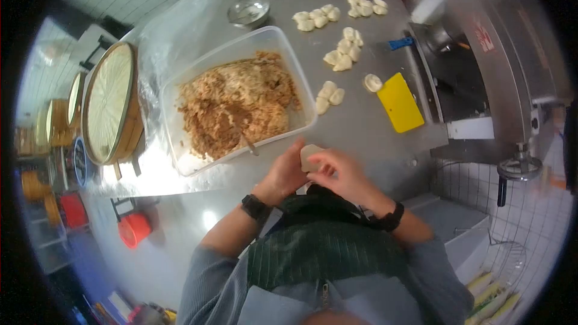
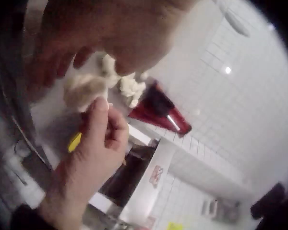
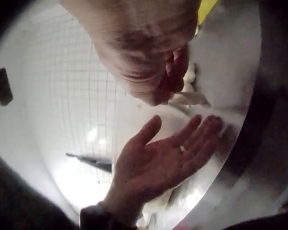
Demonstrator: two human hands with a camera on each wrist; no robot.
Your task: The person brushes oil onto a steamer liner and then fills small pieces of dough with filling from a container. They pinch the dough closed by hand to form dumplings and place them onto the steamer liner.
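Observation:
A flat round dough wrapper (image 1: 310,157) is pinched between thumb and fingers of the right hand (image 1: 338,174), at the table's front edge. Beside it the left hand (image 1: 288,170) is held palm up, its fingers extended. In the right wrist view the left hand (image 3: 165,160) lies below the wrapper (image 3: 189,99) with a small gap between them, and the right hand (image 3: 149,52) grips the wrapper's edge. The left wrist view shows the right hand (image 2: 89,158) pinching the wrapper (image 2: 84,91). Just beyond the hands stands a plastic tub (image 1: 314,105) of minced filling (image 1: 241,105) with a utensil handle (image 1: 248,143).
Several dough pieces (image 1: 343,54) lie in groups at the back right, near a small round stack (image 1: 372,83) and a yellow scraper (image 1: 401,103). A metal bowl (image 1: 248,10) stands behind the tub. Plastic sheeting (image 1: 174,30) and a bamboo steamer (image 1: 108,105) are at the left.

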